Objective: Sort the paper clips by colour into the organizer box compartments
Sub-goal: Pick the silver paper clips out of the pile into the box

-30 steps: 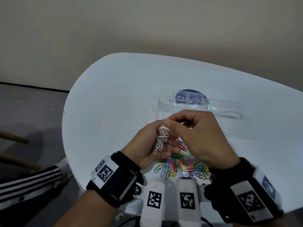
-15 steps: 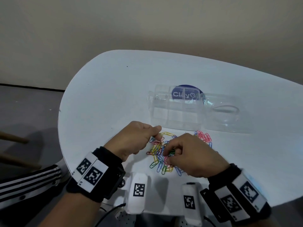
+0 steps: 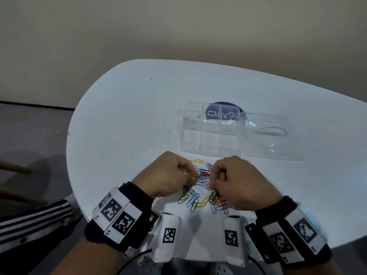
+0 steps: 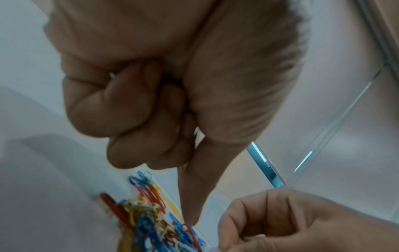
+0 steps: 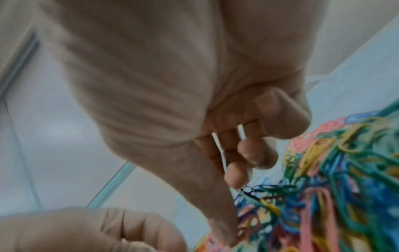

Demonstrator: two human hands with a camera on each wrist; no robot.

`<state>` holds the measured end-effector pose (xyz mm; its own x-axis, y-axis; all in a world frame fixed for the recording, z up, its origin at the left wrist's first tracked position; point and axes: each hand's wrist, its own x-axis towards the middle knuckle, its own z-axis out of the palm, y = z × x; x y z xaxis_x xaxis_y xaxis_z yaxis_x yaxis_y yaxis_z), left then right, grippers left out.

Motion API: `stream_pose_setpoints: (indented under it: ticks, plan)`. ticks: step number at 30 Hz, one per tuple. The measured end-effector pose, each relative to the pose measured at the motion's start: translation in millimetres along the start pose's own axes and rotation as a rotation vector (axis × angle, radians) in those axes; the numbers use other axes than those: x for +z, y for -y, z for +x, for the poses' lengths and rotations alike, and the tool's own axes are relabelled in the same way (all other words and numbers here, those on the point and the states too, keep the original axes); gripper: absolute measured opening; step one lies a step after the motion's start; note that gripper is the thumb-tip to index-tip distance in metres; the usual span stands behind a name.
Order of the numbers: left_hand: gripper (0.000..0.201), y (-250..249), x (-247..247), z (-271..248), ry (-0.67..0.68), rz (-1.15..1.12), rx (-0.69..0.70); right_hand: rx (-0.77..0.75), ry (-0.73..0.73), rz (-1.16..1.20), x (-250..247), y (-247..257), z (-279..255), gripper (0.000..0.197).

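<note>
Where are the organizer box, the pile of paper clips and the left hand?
organizer box (image 3: 210, 138): head view, on its near front wall.
pile of paper clips (image 3: 195, 199): head view, on the loose clips between the wrists.
left hand (image 3: 168, 173): head view, on the back of the hand.

White table (image 3: 123, 120) with coloured paper clips (image 3: 195, 198) and clear organizer box (image 3: 210, 135).

Black wristbands (image 3: 127, 219) with white square-code tags; white tagged camera pods (image 3: 168, 235); black 3-striped trousers (image 3: 33, 221)
</note>
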<state>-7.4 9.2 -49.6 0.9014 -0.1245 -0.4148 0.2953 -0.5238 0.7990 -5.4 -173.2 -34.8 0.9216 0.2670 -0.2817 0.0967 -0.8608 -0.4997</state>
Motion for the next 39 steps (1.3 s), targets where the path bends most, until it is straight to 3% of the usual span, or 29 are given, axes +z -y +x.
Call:
stream_pose_setpoints:
  ticks: [5,10,16,30,39]
  plan:
    - [0.01,-5.5,3.5,-2.2,0.023,0.155,0.028,0.015,-0.04,0.136,-8.4,-8.6,-1.4,0.011]
    - [0.016,-9.6,10.7,-3.7,0.065,0.298,0.037,0.026,0.009,0.181,-7.2,-12.2,-0.4,0.01]
    - [0.011,-12.0,17.1,-3.6,0.044,0.37,0.029,0.015,-0.014,0.176,-10.8,-14.9,-2.0,0.024]
    - [0.016,-9.6,19.4,-2.2,0.056,0.393,0.095,-0.02,0.029,-0.062,-5.6,-1.1,0.2,0.019]
    - [0.005,-9.7,22.1,-0.2,0.032,0.481,0.11,-0.045,0.047,-0.115,-6.8,-2.0,-1.4,0.009]
